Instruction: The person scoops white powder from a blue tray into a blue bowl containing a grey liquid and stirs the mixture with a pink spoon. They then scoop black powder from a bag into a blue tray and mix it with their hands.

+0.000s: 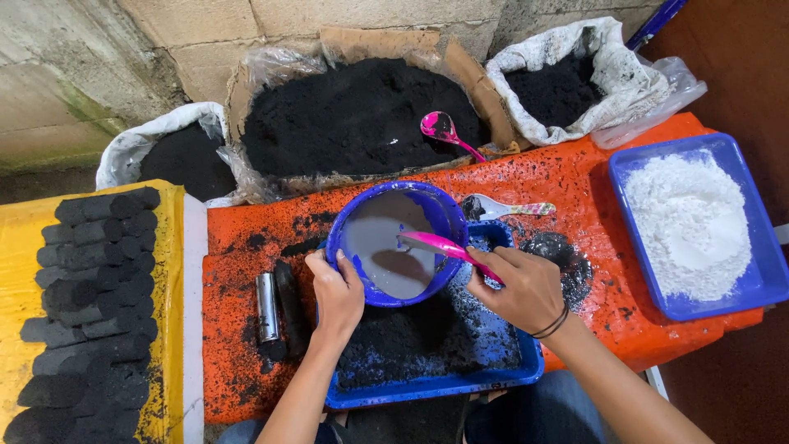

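Left hand grips the near-left rim of the tilted blue bowl; right hand holds a pink spoon. The grey slurry likely makes the bowl heavy and slippery, so the rim is the best hold.

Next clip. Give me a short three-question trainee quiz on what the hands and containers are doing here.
1. True or false: the left hand grips the rim of the blue bowl.
2. What does the right hand hold? A) metal tube B) pink spoon C) white spoon
3. What fills the blue tray at far right?

Key:
1. True.
2. B, the pink spoon, its end inside the bowl of grey liquid.
3. White powder.
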